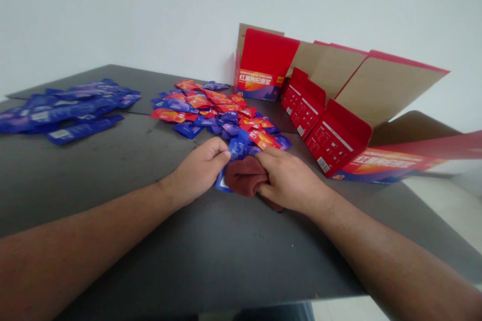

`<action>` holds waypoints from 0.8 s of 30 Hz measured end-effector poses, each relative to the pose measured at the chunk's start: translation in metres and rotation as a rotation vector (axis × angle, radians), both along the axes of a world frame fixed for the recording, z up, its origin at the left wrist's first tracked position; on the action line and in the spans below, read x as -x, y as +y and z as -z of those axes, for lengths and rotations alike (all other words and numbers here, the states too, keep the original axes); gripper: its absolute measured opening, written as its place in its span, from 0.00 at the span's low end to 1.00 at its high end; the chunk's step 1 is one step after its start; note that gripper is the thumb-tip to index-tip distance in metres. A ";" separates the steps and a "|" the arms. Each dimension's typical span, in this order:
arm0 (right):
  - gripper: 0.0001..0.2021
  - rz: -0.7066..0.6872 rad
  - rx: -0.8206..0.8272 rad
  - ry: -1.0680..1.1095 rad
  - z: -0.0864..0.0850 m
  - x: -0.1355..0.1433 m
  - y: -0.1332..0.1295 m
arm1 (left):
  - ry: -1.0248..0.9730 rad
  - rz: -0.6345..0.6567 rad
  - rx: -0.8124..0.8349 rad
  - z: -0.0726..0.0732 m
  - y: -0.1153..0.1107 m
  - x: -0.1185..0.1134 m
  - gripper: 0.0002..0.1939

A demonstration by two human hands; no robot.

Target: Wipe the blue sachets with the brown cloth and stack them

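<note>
Near the middle of the grey table, my left hand [201, 168] pinches the edge of a blue sachet [238, 148]. My right hand [288, 175] grips a bunched brown cloth [245, 176], which lies against the sachet and covers part of it. A lower corner of the sachet shows below the cloth, to the left. Just beyond my hands is a mixed pile of red sachets [216, 96] and blue ones. The fingertips of my right hand are partly hidden in the cloth.
A heap of blue sachets [71, 105] lies on the left of the grey table [158, 256]. Open red boxes stand at the back and right: one upright box [259, 67], two more side by side [335, 135], and a box at the right edge [391, 163]. A white wall is behind.
</note>
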State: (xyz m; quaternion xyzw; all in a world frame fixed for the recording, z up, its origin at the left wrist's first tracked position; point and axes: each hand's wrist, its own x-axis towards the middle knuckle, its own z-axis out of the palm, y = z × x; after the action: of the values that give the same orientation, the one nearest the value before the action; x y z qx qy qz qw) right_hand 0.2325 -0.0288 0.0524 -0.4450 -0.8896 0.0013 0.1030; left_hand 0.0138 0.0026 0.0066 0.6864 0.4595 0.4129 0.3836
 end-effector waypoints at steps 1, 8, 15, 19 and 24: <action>0.08 -0.034 0.020 -0.012 0.000 0.001 -0.001 | -0.006 0.003 0.008 0.000 0.000 0.000 0.10; 0.08 0.012 0.008 0.000 -0.001 0.000 0.000 | 0.015 -0.006 -0.012 0.000 0.000 0.000 0.11; 0.08 -0.080 0.043 -0.024 0.000 0.000 -0.001 | -0.022 0.005 0.045 -0.001 -0.001 0.000 0.10; 0.08 0.005 0.013 0.007 -0.001 -0.001 0.001 | -0.025 -0.002 0.031 -0.002 -0.002 -0.001 0.10; 0.08 -0.068 0.047 -0.028 -0.002 0.001 -0.001 | -0.050 0.010 0.077 -0.001 -0.002 -0.001 0.10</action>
State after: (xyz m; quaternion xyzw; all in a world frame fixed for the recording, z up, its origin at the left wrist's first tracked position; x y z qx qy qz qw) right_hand 0.2319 -0.0295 0.0541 -0.4168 -0.9053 0.0194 0.0800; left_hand 0.0148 0.0009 0.0077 0.6630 0.4617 0.4100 0.4232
